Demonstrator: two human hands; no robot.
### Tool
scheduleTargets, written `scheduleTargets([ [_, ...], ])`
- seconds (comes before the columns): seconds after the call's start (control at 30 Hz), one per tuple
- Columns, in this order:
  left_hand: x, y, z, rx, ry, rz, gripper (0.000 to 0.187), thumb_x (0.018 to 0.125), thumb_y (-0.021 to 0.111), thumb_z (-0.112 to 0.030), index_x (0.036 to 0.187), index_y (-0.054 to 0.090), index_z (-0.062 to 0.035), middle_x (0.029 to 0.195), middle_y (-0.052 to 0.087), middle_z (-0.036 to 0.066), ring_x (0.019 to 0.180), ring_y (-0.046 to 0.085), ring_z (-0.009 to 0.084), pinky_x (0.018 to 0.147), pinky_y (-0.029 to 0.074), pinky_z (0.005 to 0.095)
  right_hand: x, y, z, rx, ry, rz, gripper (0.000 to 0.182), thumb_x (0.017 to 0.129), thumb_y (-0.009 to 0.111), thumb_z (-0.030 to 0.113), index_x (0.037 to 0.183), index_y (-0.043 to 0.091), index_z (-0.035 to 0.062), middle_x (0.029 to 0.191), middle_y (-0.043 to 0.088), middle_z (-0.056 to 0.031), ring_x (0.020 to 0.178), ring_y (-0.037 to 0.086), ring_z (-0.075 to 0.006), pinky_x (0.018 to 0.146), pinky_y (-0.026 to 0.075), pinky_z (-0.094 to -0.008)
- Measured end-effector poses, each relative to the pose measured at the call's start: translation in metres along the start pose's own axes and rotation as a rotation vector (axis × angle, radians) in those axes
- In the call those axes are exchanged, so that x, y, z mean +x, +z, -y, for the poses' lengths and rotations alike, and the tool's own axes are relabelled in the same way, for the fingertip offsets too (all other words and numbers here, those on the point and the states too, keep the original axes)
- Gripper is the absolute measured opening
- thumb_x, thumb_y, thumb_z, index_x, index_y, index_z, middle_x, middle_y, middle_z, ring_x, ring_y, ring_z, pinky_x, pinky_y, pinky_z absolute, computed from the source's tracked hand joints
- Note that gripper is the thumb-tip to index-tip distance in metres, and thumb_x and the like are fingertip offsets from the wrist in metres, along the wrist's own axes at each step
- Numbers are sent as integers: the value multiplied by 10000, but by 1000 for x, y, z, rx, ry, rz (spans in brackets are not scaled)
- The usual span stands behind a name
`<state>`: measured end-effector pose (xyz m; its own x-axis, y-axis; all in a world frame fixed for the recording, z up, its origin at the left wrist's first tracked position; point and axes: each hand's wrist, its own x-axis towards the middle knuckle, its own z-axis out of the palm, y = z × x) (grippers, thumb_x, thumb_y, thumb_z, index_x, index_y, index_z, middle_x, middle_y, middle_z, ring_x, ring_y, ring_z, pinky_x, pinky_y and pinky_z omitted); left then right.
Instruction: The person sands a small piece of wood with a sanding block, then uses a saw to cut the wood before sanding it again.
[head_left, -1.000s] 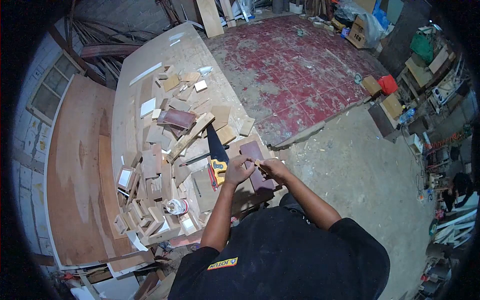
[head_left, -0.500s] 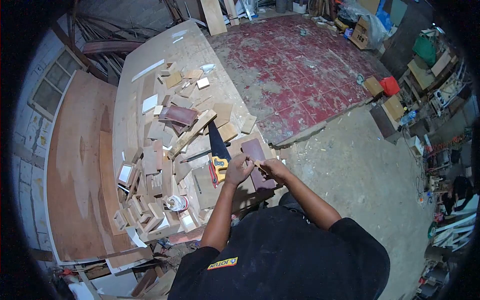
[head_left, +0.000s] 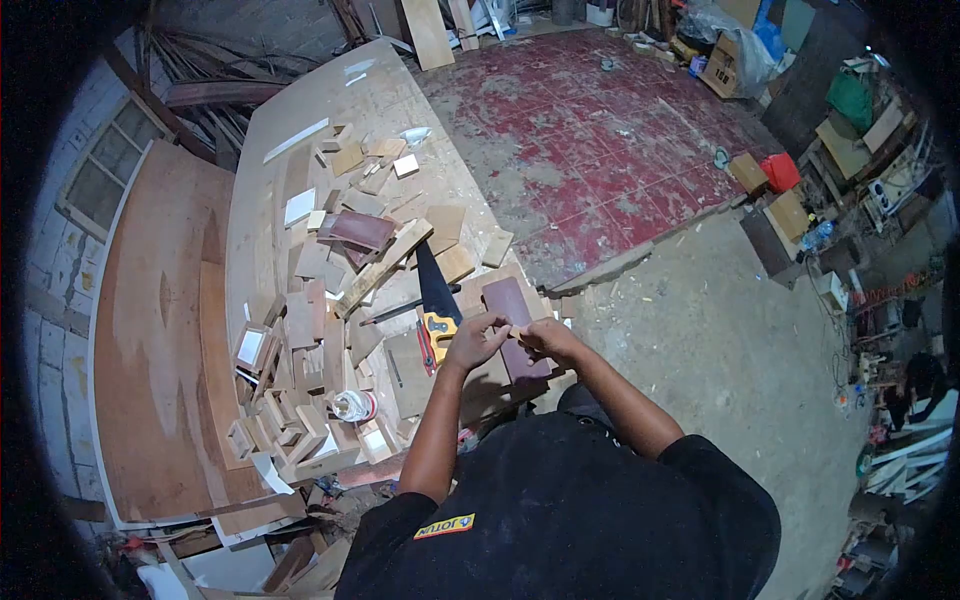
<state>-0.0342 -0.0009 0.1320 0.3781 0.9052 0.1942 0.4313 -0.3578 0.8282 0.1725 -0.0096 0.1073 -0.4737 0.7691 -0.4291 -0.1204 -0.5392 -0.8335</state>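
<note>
My left hand (head_left: 476, 342) and my right hand (head_left: 552, 342) meet close together at the bench's near edge, fingers pinched. Between their fingertips is a small, light wooden piece (head_left: 515, 332), mostly covered by the fingers. Beneath them lies a dark red strip that looks like sandpaper (head_left: 508, 300). A handsaw (head_left: 438, 310) with a yellow and black handle rests just left of my left hand, its blade pointing away. Beside the saw are a red-handled tool (head_left: 426, 347) and a dark pencil-like stick (head_left: 395, 310).
The plywood bench (head_left: 290, 110) carries several wood offcuts, a folded maroon sheet (head_left: 358, 232), small wooden frames (head_left: 290, 430) and a white bottle (head_left: 354, 406). A large curved plywood sheet (head_left: 150, 330) leans at the left. A raised red tiled floor (head_left: 600, 150) lies beyond the bench.
My left hand has shifted slightly, and the small wooden piece between my fingertips shows at a different angle. The bench items have stayed in place.
</note>
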Motion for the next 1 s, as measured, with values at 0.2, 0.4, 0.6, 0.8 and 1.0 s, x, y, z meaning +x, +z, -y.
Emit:
scheduleTargets([
  [0.2,3,0,6,47,77,56,182,823,673,-137,939,640,-1,862,674,144,818,674,261,735,519,339,3,-7,-3,-34,42,56,249,902,572,272,767,590,65,662,500,1,563,508,-137,557,544,-358],
  [0.4,3,10,13,85,38,-3,194,838,629,-171,923,610,2,850,645,176,817,648,320,729,501,373,9,-6,-2,-85,76,7,272,906,566,278,741,578,61,670,502,-6,570,511,-140,555,536,-351],
  [0.6,1,19,20,46,-64,-21,200,839,614,-194,920,596,-12,829,624,183,793,634,331,711,489,387,19,-12,-9,-147,76,-2,288,912,556,286,731,577,63,660,515,-13,564,508,-142,516,495,-335],
  [0.8,1,29,28,67,-91,-1,207,836,604,-214,877,593,-12,779,614,190,738,630,330,669,484,393,22,-20,-1,-553,-183,123,307,903,564,293,673,546,90,588,458,13,502,424,-113,482,368,-278],
  [1.0,8,42,26,97,-217,-10,209,825,577,-223,852,592,-16,760,615,202,743,636,362,660,485,417,30,-36,-5,-333,103,73,300,898,556,300,675,554,100,608,468,25,528,432,-101,477,360,-276],
])
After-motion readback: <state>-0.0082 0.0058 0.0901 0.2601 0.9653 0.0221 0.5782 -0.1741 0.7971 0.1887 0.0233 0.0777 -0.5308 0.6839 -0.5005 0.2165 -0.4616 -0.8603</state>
